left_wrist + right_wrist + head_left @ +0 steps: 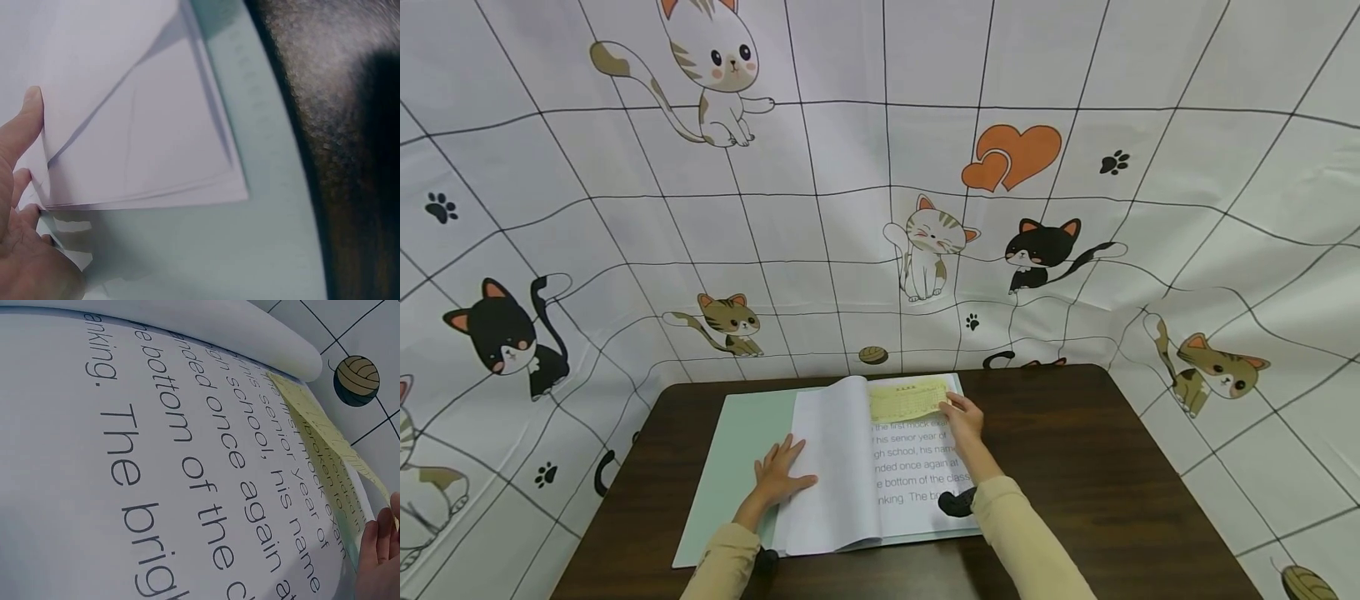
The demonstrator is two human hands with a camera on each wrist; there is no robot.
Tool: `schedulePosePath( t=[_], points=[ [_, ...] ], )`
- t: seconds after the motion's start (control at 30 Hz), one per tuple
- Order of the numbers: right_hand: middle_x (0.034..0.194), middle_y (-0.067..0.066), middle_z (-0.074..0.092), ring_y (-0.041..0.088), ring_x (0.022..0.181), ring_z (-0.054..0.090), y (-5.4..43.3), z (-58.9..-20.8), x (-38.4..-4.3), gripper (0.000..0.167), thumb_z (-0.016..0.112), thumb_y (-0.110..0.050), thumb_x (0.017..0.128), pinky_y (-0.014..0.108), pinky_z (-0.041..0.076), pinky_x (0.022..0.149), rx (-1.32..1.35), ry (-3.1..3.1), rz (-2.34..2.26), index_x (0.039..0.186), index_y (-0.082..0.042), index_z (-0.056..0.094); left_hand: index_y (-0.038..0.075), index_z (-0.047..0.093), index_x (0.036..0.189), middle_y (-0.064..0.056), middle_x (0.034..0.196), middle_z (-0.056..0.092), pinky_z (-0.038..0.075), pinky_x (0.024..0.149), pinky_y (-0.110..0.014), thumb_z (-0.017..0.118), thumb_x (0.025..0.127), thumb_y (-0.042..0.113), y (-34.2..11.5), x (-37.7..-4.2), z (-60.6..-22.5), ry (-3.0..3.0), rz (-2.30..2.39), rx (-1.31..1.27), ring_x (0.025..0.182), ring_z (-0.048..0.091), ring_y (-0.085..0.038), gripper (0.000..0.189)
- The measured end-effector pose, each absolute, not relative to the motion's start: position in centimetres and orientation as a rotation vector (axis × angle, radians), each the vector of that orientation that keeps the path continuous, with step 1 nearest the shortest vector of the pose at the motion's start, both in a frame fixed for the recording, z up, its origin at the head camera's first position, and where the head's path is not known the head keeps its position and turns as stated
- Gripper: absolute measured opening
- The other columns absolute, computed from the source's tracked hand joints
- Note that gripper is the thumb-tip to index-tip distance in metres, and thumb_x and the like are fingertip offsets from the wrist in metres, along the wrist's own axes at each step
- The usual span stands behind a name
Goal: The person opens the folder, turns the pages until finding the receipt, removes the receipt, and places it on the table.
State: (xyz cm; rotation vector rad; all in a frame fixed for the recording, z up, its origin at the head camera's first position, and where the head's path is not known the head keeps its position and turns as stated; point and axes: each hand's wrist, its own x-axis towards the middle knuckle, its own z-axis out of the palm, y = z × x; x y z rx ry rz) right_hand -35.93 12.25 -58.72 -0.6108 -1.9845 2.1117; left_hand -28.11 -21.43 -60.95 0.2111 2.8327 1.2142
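A booklet with large printed text lies open on a pale green folder point(745, 433). Its left-hand pages point(838, 467) bulge up near the spine, and the text page point(917, 475) lies on the right. My left hand point(778, 475) rests on the left pages with fingers spread; in the left wrist view its thumb point(28, 119) lies against the white sheets point(156, 144). At the top of the text page, my right hand point(964, 421) pinches the right end of a yellow printed slip point(906, 402). The slip point(325, 434) lifts off the page along one edge in the right wrist view.
A dark brown wooden table point(1075, 467) carries the folder, with bare wood on its right side. Behind and around it hangs a white grid-patterned sheet point(835, 233) with cartoon cats. A black strap point(957, 503) sits at the right wrist.
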Motion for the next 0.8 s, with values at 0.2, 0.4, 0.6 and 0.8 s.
schedulePosePath(
  t=[0.2,0.4,0.6,0.8],
  points=[
    [0.122,0.027,0.062,0.007,0.086,0.058,12.9,-58.7,-35.6,0.035,0.067,0.001,0.084,0.009,0.049,0.069,-0.620,-1.986,2.060,0.118,0.008,0.064,-0.003,0.040,0.144,-0.032,0.156,0.021,-0.007,0.108,-0.076,0.074,0.082,0.038,-21.4,-28.2,-61.3,2.825,1.190,0.200,0.141,0.012,-0.056,0.082],
    [0.124,0.025,0.061,0.018,0.099,0.059,13.7,-58.6,-34.9,0.036,0.066,0.000,0.085,0.009,0.047,0.068,-0.625,-2.043,2.038,0.120,0.006,0.064,-0.003,0.039,0.145,-0.031,0.157,0.020,-0.006,0.109,-0.076,0.076,0.082,0.029,-21.3,-28.2,-60.5,2.791,1.149,0.162,0.142,0.011,-0.055,0.080],
    [0.122,0.021,0.058,0.019,0.104,0.052,15.1,-58.8,-34.0,0.040,0.065,0.000,0.086,0.007,0.044,0.067,-0.624,-2.046,2.049,0.125,0.005,0.061,-0.004,0.040,0.144,-0.033,0.155,0.021,-0.003,0.108,-0.076,0.076,0.082,0.028,-20.9,-28.1,-60.0,2.791,1.144,0.175,0.140,0.013,-0.057,0.078],
    [0.107,0.011,0.060,0.008,0.089,0.051,15.7,-58.8,-33.2,0.042,0.067,0.003,0.083,0.007,0.045,0.065,-0.649,-1.995,2.091,0.125,0.007,0.061,-0.004,0.041,0.143,-0.033,0.155,0.022,-0.004,0.108,-0.077,0.077,0.080,0.027,-21.1,-27.9,-60.0,2.799,1.150,0.164,0.140,0.013,-0.057,0.079]
  ],
)
